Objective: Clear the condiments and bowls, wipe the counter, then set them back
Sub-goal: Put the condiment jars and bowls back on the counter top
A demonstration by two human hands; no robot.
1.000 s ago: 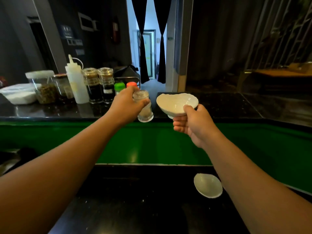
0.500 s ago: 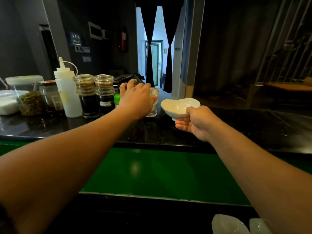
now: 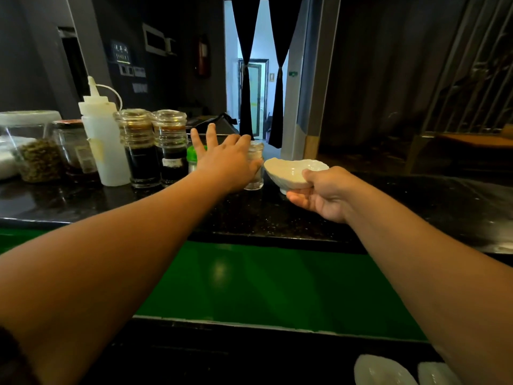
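Two black tied-back curtains [image 3: 245,37] hang in a bright doorway [image 3: 256,87]; left of it, a red fire extinguisher [image 3: 203,55] is mounted on the dark wall [image 3: 172,101].

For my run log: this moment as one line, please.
left hand open at shaker; right hand holds bowl; shaker on counter
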